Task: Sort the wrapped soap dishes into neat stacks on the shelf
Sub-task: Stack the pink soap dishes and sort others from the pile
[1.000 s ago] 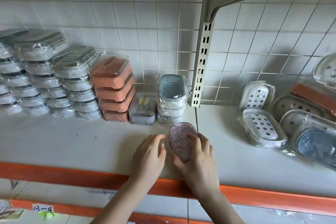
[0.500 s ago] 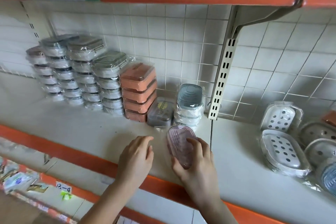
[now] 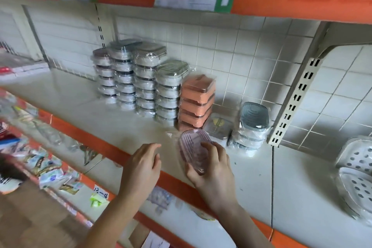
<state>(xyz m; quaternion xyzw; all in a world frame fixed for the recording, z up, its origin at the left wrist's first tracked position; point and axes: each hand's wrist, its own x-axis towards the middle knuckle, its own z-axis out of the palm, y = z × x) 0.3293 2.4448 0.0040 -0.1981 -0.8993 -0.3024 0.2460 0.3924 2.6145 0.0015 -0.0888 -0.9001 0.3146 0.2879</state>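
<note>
Fingers (image 3: 209,148) of the right hand (image 3: 213,169) curl round the pink soap dish (image 3: 192,148), lower centre; left hand (image 3: 142,167) beside it, fingers relaxed, holding nothing.

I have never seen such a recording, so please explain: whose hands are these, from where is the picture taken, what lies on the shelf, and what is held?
There is no machine here. A person wears one wide camera on the head, which looks forward and down, so you see their own two bare arms. The right hand grips a pink oval soap dish, wrapped in clear plastic, tilted above the white shelf. The left hand hovers beside it, fingers relaxed, holding nothing. Against the tiled wall stand grey stacks, an orange stack and a blue-grey stack. At the far right lie white dishes with holes, not yet stacked.
</note>
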